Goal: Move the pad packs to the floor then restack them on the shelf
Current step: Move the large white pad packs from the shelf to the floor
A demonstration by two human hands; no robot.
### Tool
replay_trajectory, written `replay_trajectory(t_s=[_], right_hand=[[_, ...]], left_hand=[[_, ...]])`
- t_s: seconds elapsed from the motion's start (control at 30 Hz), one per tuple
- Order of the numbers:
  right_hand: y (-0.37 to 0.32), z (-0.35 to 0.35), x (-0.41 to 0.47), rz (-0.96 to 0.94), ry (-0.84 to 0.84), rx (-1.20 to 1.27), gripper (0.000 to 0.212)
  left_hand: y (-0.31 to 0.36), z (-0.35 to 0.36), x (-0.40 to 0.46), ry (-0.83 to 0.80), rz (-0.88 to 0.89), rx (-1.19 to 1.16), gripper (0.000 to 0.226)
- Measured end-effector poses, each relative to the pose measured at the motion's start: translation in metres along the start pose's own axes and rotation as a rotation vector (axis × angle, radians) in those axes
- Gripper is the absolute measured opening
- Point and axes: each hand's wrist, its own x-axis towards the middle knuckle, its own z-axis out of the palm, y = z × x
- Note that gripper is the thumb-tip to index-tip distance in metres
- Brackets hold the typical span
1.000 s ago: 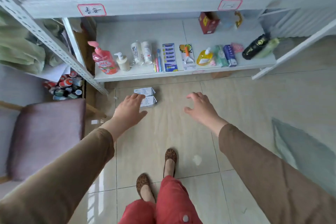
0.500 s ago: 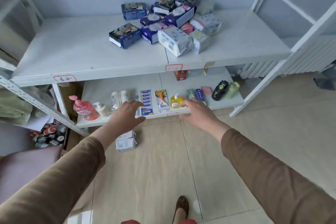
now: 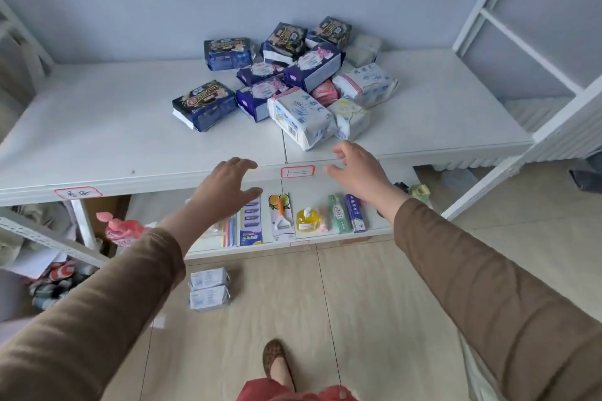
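A loose pile of pad packs (image 3: 293,81) lies on the white upper shelf (image 3: 97,140), dark blue, purple, white and pink ones mixed. A white pack (image 3: 301,117) lies nearest the shelf's front edge, and a dark blue pack (image 3: 205,104) sits apart at the left. Two pale packs (image 3: 208,288) lie side by side on the floor below the lower shelf. My left hand (image 3: 224,189) and my right hand (image 3: 358,169) are raised at the shelf's front edge, fingers spread, holding nothing. The right hand's fingertips are just short of the white pack.
The lower shelf (image 3: 325,239) holds toothbrushes, toothpaste boxes, a yellow bottle (image 3: 307,220) and a pink pump bottle (image 3: 122,231). A white frame (image 3: 508,172) slants at the right. Cans (image 3: 55,277) lie at the lower left. My foot (image 3: 277,361) stands on the tiled floor.
The view has tilted up from the floor to the upper shelf. Both hands have risen from near the floor packs to the upper shelf's front edge, still holding nothing.
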Motion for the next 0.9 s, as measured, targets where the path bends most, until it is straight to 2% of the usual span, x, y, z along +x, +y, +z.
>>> replay_trajectory(t_s=[0.17, 0.37, 0.47, 0.6, 0.7, 0.8, 0.9], right_hand=[[-0.005, 0.004, 0.055, 0.097, 0.069, 0.058, 0.055], [-0.009, 0.01, 0.117, 0.117, 0.128, -0.016, 0.057], [-0.007, 0.016, 0.143, 0.081, 0.145, -0.115, 0.058], [-0.003, 0.02, 0.167, -0.073, 0.145, -0.328, 0.071], [-0.003, 0.02, 0.18, -0.074, 0.096, -0.302, 0.079], [-0.013, 0.027, 0.181, -0.175, 0.134, -0.33, 0.075], [-0.026, 0.037, 0.173, -0.188, 0.121, -0.238, 0.076]], left_hand=[[0.0, -0.011, 0.05, -0.002, 0.01, -0.012, 0.056], [0.004, -0.017, 0.103, 0.022, -0.024, -0.015, 0.058], [0.009, -0.019, 0.128, 0.024, -0.059, -0.002, 0.058], [0.011, -0.029, 0.156, 0.068, -0.107, -0.006, 0.058], [0.014, -0.035, 0.174, 0.128, -0.14, -0.007, 0.056], [0.014, -0.041, 0.187, 0.16, -0.176, -0.009, 0.055], [0.013, -0.047, 0.196, 0.165, -0.188, -0.011, 0.055]])
